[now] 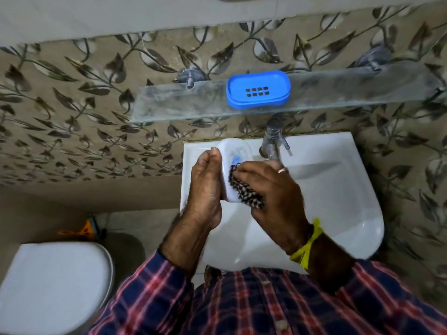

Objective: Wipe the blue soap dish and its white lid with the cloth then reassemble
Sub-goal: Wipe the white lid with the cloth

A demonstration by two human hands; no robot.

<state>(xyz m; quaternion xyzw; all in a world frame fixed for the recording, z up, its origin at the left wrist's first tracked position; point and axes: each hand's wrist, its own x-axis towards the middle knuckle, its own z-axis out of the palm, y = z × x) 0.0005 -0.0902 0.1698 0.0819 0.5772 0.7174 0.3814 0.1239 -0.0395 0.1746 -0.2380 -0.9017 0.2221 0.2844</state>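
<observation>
soap dishes: 1, blue soap dish (258,89) on the glass shelf (169,102) above the sink (338,189) | lids: 1, white lid (233,151) over the sink | cloths: 1, checked cloth (245,189) over the sink | hands: 2, left hand (205,187), right hand (273,189) | taps: 1, tap (272,141) at the sink's back | toilets: 1, toilet (53,284) left of the sink

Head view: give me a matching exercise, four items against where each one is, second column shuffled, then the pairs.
Items:
1. blue soap dish
2. white lid
3. cloth
4. tap

Places:
A. held in the left hand, over the sink
B. on the glass shelf
C. at the back rim of the sink, under the shelf
D. bunched under the right hand, pressed to the lid

Pairs: 1-B, 2-A, 3-D, 4-C
</observation>
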